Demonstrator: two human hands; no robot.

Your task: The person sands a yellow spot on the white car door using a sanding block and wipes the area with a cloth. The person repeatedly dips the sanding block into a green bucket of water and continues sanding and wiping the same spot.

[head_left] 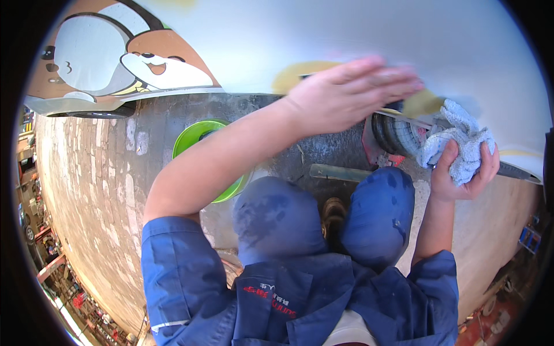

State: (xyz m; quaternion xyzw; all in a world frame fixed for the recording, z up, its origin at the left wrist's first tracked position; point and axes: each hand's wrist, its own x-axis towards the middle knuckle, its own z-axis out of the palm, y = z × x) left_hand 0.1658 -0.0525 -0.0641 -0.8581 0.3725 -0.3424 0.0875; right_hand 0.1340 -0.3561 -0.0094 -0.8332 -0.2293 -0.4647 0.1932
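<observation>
Across the front of a white vehicle panel point(358, 34), my left hand point(352, 95) is stretched out flat, its fingers extended and somewhat smeared by motion. Whether its fingertips touch the panel I cannot tell. Yellowish filler-like patches point(427, 104) mark the panel beside that hand. A crumpled pale blue cloth point(459, 144) is gripped in my right hand point(470, 176), close to the panel's lower edge on the right. Below the panel, between my hands, a tyre point(392, 135) shows in part.
A bright green bucket point(193, 135) stands on the floor, partly behind my left forearm. A flat pale green strip point(339, 172) lies before my knees. Cartoon animal artwork point(138, 52) covers the panel at left. Cluttered items point(75, 300) line the far left edge.
</observation>
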